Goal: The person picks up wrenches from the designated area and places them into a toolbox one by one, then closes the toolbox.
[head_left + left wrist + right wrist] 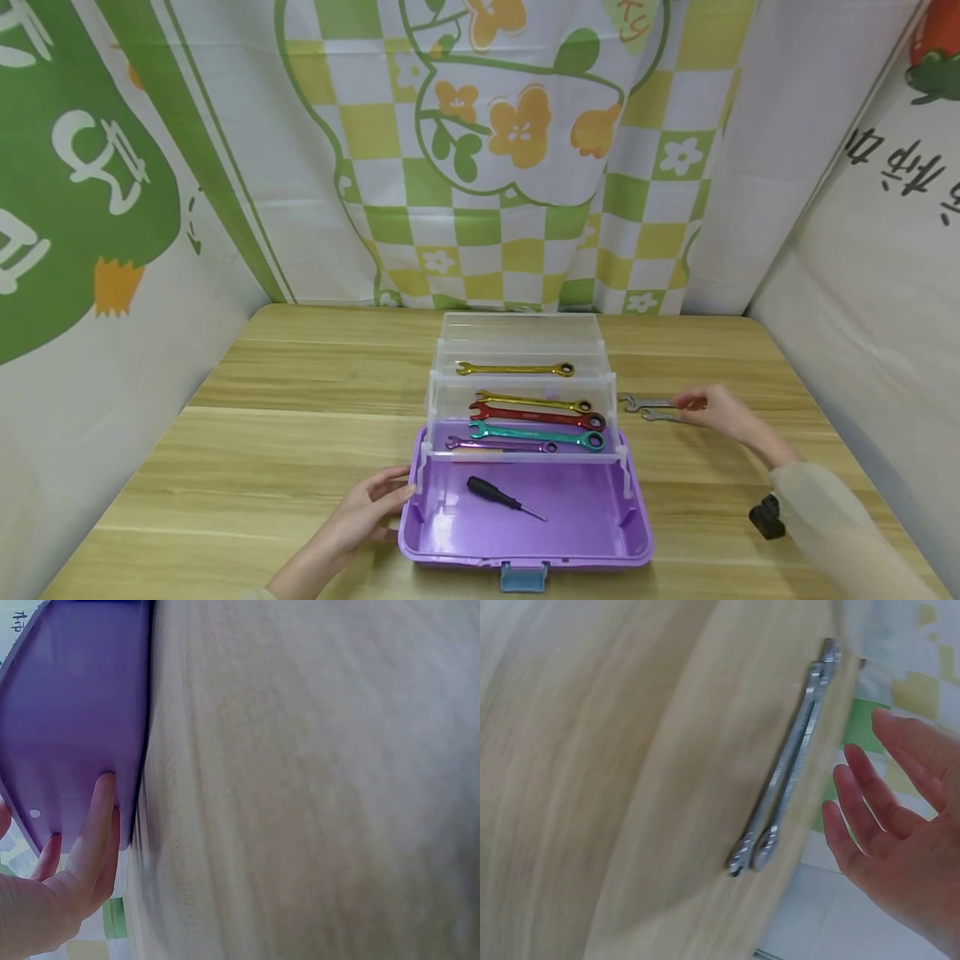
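Observation:
A purple toolbox stands with its lid up and its clear trays raised. My left hand rests on the toolbox's left side; in the left wrist view its fingers lie fairly straight against the outer wall. Two silver wrenches lie side by side on the table, right of the toolbox. Over them hovers my right hand, its fingers spread and apart from the wrenches in the right wrist view. A black-handled screwdriver lies in the toolbox's bottom.
The clear trays hold a gold wrench at the back, then another gold wrench, a red wrench, a teal wrench and a small purple wrench. Patterned curtains hang behind the wooden table.

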Available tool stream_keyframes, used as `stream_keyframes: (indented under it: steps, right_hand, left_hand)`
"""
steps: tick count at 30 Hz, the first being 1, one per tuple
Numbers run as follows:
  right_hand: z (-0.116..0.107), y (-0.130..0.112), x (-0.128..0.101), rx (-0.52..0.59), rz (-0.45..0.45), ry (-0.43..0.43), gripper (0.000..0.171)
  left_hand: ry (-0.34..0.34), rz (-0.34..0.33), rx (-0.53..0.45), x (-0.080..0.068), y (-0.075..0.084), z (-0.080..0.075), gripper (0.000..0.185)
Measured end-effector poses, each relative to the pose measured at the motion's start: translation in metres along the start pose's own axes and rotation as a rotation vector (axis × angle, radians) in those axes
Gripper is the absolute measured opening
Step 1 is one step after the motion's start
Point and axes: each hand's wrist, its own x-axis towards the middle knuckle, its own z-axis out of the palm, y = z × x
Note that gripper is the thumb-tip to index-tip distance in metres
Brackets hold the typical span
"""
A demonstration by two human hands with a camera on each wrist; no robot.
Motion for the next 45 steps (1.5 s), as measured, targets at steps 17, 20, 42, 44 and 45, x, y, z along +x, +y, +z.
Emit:
stream_keyframes:
  steps: [17, 20, 42, 44, 45]
  right_hand:
    - [0.012, 0.017, 0.005, -0.059, 0.039, -0.046, 0.021]
    - [0.014, 0.02, 0.005, -0.07, 0.053, -0.047, 0.02]
    - [0.021, 0.027, 0.006, -0.139, 0.027, -0.006, 0.007]
    - [0.021, 0.027, 0.007, -0.131, 0.014, -0.008, 0.006]
    - [0.021, 0.029, 0.008, -0.119, -0.004, -0.01, 0.005]
  left_hand:
    - [0.006, -0.009, 0.013, 0.0, 0.0, -0.001, 0.061]
    - [0.008, -0.008, 0.013, 0.0, -0.001, -0.001, 0.061]
    - [0.01, -0.007, 0.005, 0.0, -0.001, 0.0, 0.062]
    - [0.011, -0.006, 0.007, 0.0, -0.001, 0.0, 0.062]
    - [0.012, -0.006, 0.007, 0.0, -0.001, 0.0, 0.062]
